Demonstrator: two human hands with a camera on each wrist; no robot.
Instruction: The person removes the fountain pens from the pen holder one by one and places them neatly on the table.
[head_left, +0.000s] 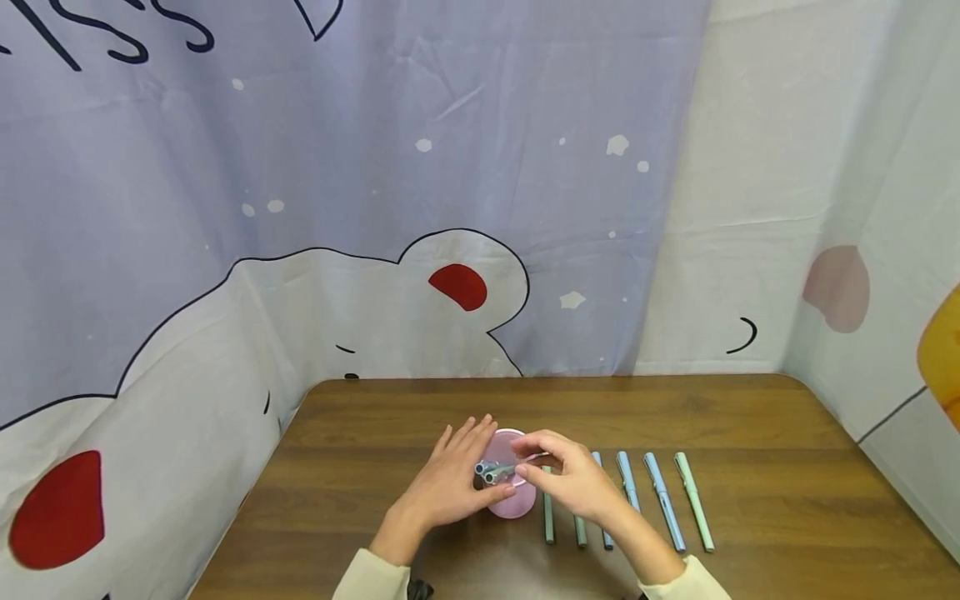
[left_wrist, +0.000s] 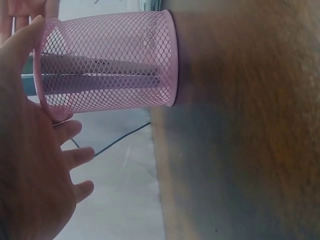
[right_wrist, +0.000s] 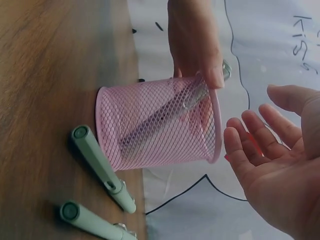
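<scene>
A pink mesh pen holder (head_left: pixel 513 503) stands upright on the table, with a blue pen and a green pen (right_wrist: pixel 165 107) leaning inside it. My left hand (head_left: pixel 448 482) holds the holder by its rim, thumb on the near side and fingers spread around the far side, as the left wrist view of the hand (left_wrist: pixel 35 150) shows. Just above the rim's right side is my right hand (head_left: pixel 573 482), its fingers loosely bent. Nothing lies between those fingers in the right wrist view, where the hand (right_wrist: pixel 275 175) is apart from the holder.
To the right of the holder, several capped pens lie in a row on the brown wooden table (head_left: pixel 795 475). Among them are a green pen (head_left: pixel 694 502) at the far right and a blue pen (head_left: pixel 664 502) beside it. A printed curtain (head_left: pixel 570 208) hangs behind the table.
</scene>
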